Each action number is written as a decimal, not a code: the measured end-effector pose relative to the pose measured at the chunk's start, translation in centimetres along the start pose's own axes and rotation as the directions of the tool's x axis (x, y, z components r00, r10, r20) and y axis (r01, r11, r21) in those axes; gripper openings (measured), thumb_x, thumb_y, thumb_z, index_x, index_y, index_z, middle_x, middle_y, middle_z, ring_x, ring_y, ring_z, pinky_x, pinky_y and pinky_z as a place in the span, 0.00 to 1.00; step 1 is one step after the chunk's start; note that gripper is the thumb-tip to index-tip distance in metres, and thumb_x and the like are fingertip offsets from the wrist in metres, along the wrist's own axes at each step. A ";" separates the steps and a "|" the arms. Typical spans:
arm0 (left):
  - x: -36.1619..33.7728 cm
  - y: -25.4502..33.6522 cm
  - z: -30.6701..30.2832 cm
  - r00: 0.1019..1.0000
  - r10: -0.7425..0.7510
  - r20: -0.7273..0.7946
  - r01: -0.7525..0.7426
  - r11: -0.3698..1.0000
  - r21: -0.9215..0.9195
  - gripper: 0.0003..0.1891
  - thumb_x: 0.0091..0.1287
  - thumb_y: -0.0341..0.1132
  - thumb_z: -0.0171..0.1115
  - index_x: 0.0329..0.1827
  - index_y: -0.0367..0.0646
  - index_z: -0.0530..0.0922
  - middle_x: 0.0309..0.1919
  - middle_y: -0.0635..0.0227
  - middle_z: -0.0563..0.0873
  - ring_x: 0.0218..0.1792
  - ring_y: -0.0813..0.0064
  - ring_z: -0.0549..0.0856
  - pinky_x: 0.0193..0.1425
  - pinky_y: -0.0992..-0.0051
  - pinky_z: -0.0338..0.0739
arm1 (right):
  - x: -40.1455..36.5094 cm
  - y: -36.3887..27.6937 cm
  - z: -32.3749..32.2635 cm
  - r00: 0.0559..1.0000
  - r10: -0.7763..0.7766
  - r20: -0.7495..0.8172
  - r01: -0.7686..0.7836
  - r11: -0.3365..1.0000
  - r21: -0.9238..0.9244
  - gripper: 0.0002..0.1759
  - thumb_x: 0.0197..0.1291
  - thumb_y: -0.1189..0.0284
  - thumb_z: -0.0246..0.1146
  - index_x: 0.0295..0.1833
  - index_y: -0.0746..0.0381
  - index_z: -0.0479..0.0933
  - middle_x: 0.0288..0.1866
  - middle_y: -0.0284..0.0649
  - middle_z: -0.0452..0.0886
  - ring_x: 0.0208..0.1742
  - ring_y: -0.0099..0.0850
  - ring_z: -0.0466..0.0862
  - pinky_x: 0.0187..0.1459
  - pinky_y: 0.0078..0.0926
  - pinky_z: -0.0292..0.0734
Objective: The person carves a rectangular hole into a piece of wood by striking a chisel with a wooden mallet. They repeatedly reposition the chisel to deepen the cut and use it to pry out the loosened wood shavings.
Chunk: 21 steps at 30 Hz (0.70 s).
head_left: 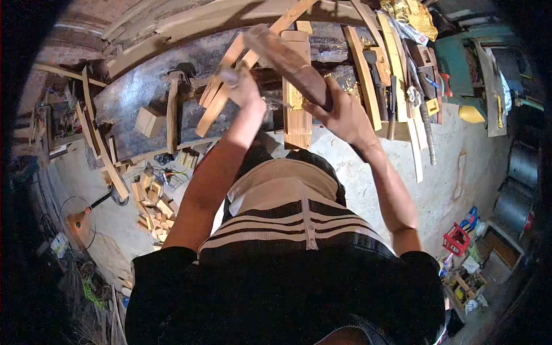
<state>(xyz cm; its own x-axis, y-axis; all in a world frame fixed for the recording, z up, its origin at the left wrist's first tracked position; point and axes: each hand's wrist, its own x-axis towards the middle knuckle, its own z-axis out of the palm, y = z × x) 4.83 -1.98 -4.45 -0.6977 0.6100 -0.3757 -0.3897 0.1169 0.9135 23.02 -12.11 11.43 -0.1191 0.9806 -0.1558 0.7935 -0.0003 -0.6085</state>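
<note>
My left hand (246, 91) is closed around what looks like a chisel (229, 75), blurred by motion. Its pale rounded end sticks out above the fist, and a thin blade seems to point toward an upright-lying wooden board (298, 131). In my right hand (346, 119) is a thick dark wooden bar (296, 72), gripped at its near end and slanting up to the left over the board. Yellow shavings lie by the board. Two pale wooden strips (211, 115) lie slanted beneath my left hand.
A wood block (150, 122) and a short upright piece (172, 115) stand left on the dark bench (129, 100). Battens and tools, including a dark-handled one (393, 106), lie right. Offcuts (154, 201) and a round fan (77, 223) are on the floor left.
</note>
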 end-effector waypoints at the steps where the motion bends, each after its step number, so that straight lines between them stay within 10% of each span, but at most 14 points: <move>1: 2.4 -1.2 -1.1 0.988 -0.154 -0.019 0.153 0.988 -0.033 0.12 0.63 0.36 0.72 0.43 0.41 0.78 0.29 0.72 0.81 0.26 0.80 0.77 0.34 0.74 0.75 | -0.1 0.6 0.2 0.998 0.063 -0.026 -0.061 0.996 0.068 0.33 0.59 0.53 0.68 0.58 0.66 0.67 0.31 0.62 0.83 0.40 0.59 0.85 0.40 0.52 0.79; 6: 2.8 -2.1 -3.7 0.944 -0.327 0.041 0.329 0.937 -0.119 0.14 0.64 0.37 0.71 0.45 0.42 0.75 0.27 0.71 0.81 0.23 0.79 0.77 0.28 0.75 0.74 | -2.2 2.8 0.7 0.982 0.156 -0.102 -0.137 0.976 0.170 0.36 0.59 0.52 0.68 0.61 0.70 0.68 0.35 0.60 0.84 0.40 0.52 0.87 0.41 0.43 0.79; 9: -1.4 1.8 -2.9 0.916 -0.131 0.378 0.177 0.980 -0.088 0.14 0.65 0.36 0.68 0.48 0.42 0.74 0.30 0.70 0.81 0.28 0.77 0.79 0.35 0.75 0.76 | -2.8 3.4 0.2 0.964 0.264 -0.025 -0.255 0.950 0.181 0.36 0.60 0.52 0.69 0.60 0.70 0.68 0.35 0.56 0.85 0.38 0.49 0.88 0.38 0.40 0.80; 13: -3.0 2.8 -2.9 0.522 0.220 0.824 -0.427 0.904 0.029 0.16 0.67 0.36 0.68 0.52 0.42 0.75 0.38 0.72 0.82 0.37 0.83 0.80 0.40 0.76 0.74 | -3.6 4.7 1.1 0.969 0.195 -0.154 -0.173 0.974 0.146 0.36 0.59 0.52 0.69 0.60 0.69 0.68 0.33 0.55 0.84 0.37 0.47 0.88 0.37 0.39 0.80; 19: -4.8 6.3 -0.8 -0.037 0.152 0.988 -0.758 0.640 -0.127 0.14 0.57 0.38 0.77 0.33 0.41 0.80 0.28 0.74 0.81 0.29 0.82 0.79 0.32 0.76 0.74 | -4.2 4.3 0.8 0.958 0.260 -0.125 -0.242 0.960 0.143 0.37 0.58 0.52 0.70 0.59 0.70 0.69 0.29 0.52 0.84 0.33 0.46 0.87 0.35 0.39 0.79; 21: -5.4 5.4 -0.3 -0.002 0.070 0.998 -0.685 0.726 -0.053 0.12 0.58 0.37 0.76 0.33 0.42 0.80 0.29 0.74 0.81 0.30 0.82 0.79 0.35 0.76 0.74 | -4.4 4.6 0.9 0.948 0.249 -0.198 -0.225 0.965 0.137 0.35 0.58 0.53 0.71 0.57 0.70 0.70 0.27 0.50 0.83 0.29 0.44 0.86 0.34 0.39 0.78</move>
<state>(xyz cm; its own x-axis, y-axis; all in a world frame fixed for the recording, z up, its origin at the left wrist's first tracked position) 6.35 -4.88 2.46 0.5741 0.7885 0.2206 0.1633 -0.3743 0.9128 26.65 -16.62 8.60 0.2029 0.9683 -0.1455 0.7106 -0.2478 -0.6585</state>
